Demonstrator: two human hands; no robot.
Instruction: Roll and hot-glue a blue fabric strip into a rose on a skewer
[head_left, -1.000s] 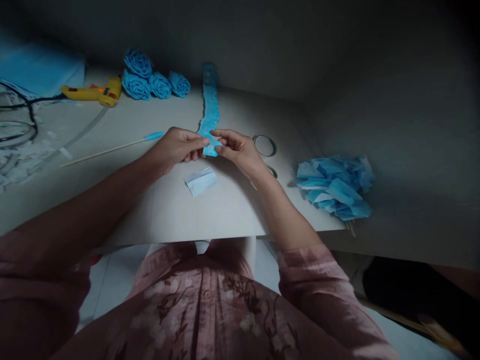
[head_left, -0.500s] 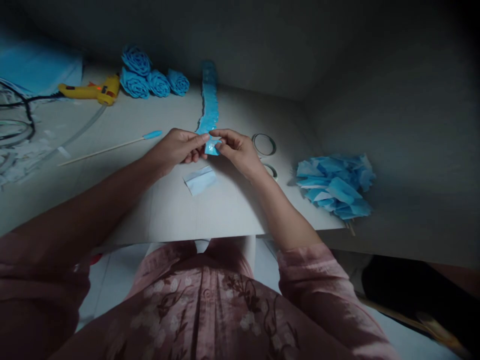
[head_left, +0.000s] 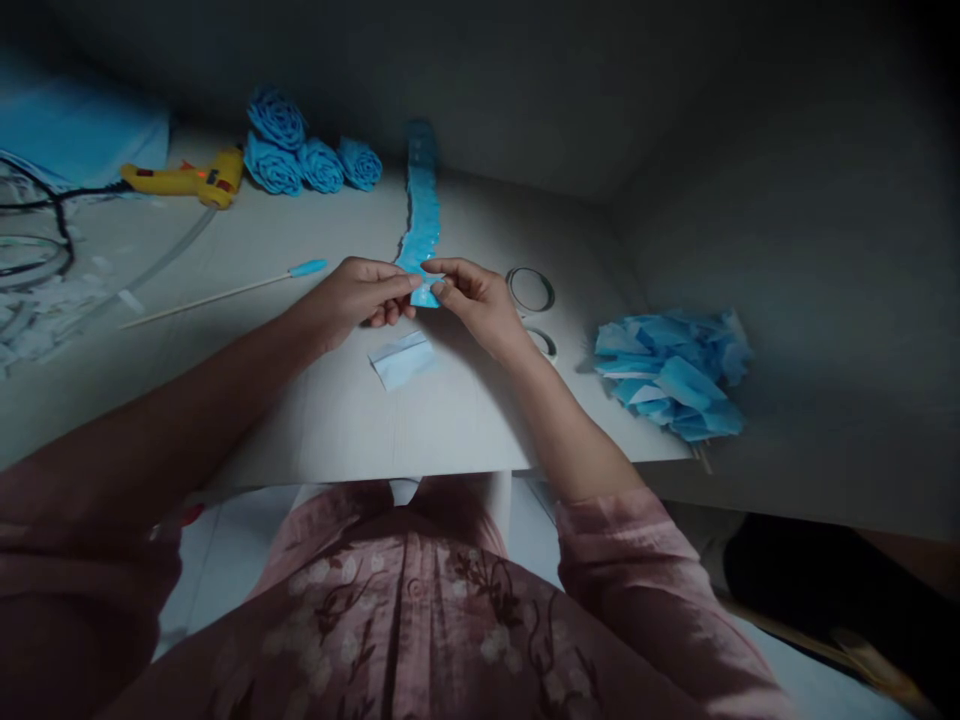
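Blue strip (head_left: 424, 215), one: long, with ragged edges, lying upright in the frame at upper centre, its lower end between our two hands. Small shiny spots show on that lower end.

Left hand (head_left: 367, 290), centre of the frame: thumb and fingers pinched on the strip's left edge, the other fingers curled beneath.

Right hand (head_left: 476, 300), just right of centre: fingers bent, thumb and forefinger at the strip's right edge. Whether they grip it or only touch it, we cannot tell.

Pale folded piece (head_left: 403, 360), one: flat on the white table (head_left: 360, 430), just below our hands.

Thin stick (head_left: 217, 302), one: blue at its tip, lying aslant left of centre.

Blue rosettes (head_left: 276, 165), upper left: we count four, three in a row and one above, grouped close together.

Yellow glue gun (head_left: 184, 182), one: on its side, just left of the rosettes, a dark cable (head_left: 94, 190) running from it to the left edge.

Ring-shaped rolls, two, right of our right hand: an upper ring (head_left: 553, 297) and a lower ring (head_left: 553, 346), the latter partly hidden by our wrist.

Blue ruffled bundle (head_left: 667, 375), one: right of the frame, stick ends showing below.
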